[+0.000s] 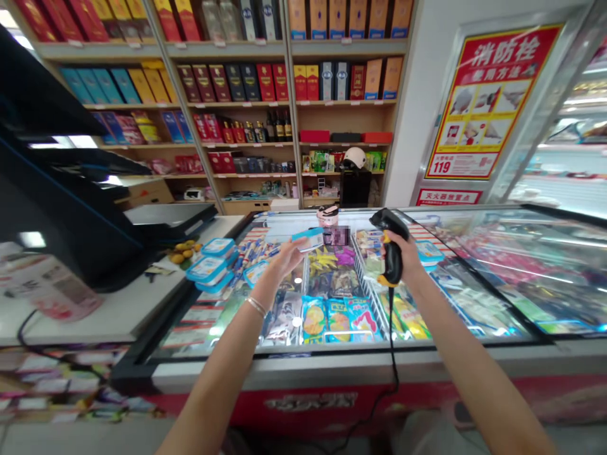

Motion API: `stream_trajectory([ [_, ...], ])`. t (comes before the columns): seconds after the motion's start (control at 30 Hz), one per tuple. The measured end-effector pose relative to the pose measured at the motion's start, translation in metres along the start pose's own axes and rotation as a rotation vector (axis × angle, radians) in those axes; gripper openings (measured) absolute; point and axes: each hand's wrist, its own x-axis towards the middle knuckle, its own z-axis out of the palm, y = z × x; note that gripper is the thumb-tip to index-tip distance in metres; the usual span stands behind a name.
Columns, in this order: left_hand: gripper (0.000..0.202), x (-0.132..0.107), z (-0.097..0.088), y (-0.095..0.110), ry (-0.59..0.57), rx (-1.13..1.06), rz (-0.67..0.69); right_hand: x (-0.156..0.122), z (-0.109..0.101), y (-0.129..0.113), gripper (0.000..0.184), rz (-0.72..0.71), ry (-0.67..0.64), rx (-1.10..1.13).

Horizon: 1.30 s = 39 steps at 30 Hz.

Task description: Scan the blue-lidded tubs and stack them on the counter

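My left hand (286, 258), with a bracelet at the wrist, grips a blue-and-white food container (309, 239) held tilted above the glass-topped freezer (222, 363). Wrapped in my right hand (408, 254) is a black and yellow barcode scanner (393, 258), its head toward the upper left and its cord hanging down the freezer front. Several blue-lidded containers (213, 268) are stacked on the glass left of my left hand. Another blue-lidded container (429, 251) lies just right of my right hand. Beyond the held container stands a pink cup (326, 218).
Bagged frozen goods (339, 319) show under the glass. At left, a counter (142, 297) bears a dark screen (52, 183), a scale (171, 218), yellow fruit (183, 253) and a pale round container (52, 287). Shelves of boxed bottles (232, 82) line the back wall.
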Motion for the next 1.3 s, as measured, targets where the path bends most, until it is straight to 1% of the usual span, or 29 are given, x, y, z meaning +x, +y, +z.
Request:
stream_trajectory([
  [0.07, 0.048, -0.004, -0.016, 0.0, -0.034, -0.099, -0.031, 0.002, 0.018, 0.024, 0.034, 0.02, -0.081, -0.029],
  [0.13, 0.046, -0.006, -0.026, 0.002, -0.057, -0.172, -0.057, 0.002, 0.032, 0.044, 0.039, 0.007, -0.173, -0.071],
  [0.17, 0.044, -0.007, -0.029, 0.003, -0.048, -0.197, -0.065, 0.0, 0.036, 0.052, 0.043, -0.01, -0.209, -0.105],
  [0.23, 0.036, -0.008, -0.033, 0.004, 0.018, -0.213, -0.083, -0.004, 0.038, 0.062, 0.049, -0.044, -0.27, -0.2],
  [0.3, 0.028, -0.009, -0.037, 0.004, 0.106, -0.221, -0.109, -0.008, 0.034, 0.066, 0.052, -0.064, -0.328, -0.286],
  [0.37, 0.026, -0.009, -0.041, 0.003, 0.169, -0.222, -0.132, -0.012, 0.028, 0.065, 0.051, -0.07, -0.377, -0.309],
  [0.47, 0.026, -0.009, -0.045, 0.001, 0.199, -0.206, -0.156, -0.014, 0.023, 0.064, 0.05, -0.072, -0.411, -0.296],
  [0.57, 0.028, -0.008, -0.046, -0.001, 0.216, -0.199, -0.17, -0.015, 0.024, 0.065, 0.049, -0.08, -0.414, -0.314],
  [0.63, 0.032, -0.007, -0.046, -0.003, 0.214, -0.203, -0.17, -0.016, 0.026, 0.066, 0.049, -0.081, -0.411, -0.324],
  [0.77, 0.037, -0.007, -0.046, -0.004, 0.156, -0.178, -0.165, -0.017, 0.026, 0.065, 0.049, -0.076, -0.42, -0.326],
  [0.9, 0.043, -0.01, -0.04, -0.002, 0.111, -0.145, -0.151, -0.018, 0.027, 0.066, 0.049, -0.064, -0.418, -0.292],
  [1.0, 0.055, -0.012, -0.032, 0.006, 0.138, -0.046, -0.075, -0.019, 0.03, 0.071, 0.05, -0.003, -0.362, -0.194],
  [1.07, 0.063, -0.012, -0.031, 0.015, 0.195, 0.081, 0.036, -0.02, 0.032, 0.077, 0.048, 0.078, -0.324, -0.115],
  [1.1, 0.066, -0.014, -0.034, 0.021, 0.235, 0.145, 0.107, -0.021, 0.033, 0.08, 0.045, 0.129, -0.314, -0.082],
  [1.13, 0.07, -0.016, -0.039, 0.027, 0.28, 0.203, 0.18, -0.021, 0.034, 0.083, 0.043, 0.179, -0.311, -0.051],
  [1.2, 0.074, -0.026, -0.056, 0.042, 0.381, 0.314, 0.309, -0.023, 0.035, 0.088, 0.042, 0.279, -0.322, 0.006],
  [1.23, 0.076, -0.033, -0.068, 0.049, 0.439, 0.375, 0.355, -0.024, 0.035, 0.091, 0.043, 0.325, -0.332, 0.031],
  [1.3, 0.079, -0.052, -0.097, 0.061, 0.572, 0.539, 0.399, -0.026, 0.036, 0.095, 0.048, 0.41, -0.35, 0.074],
])
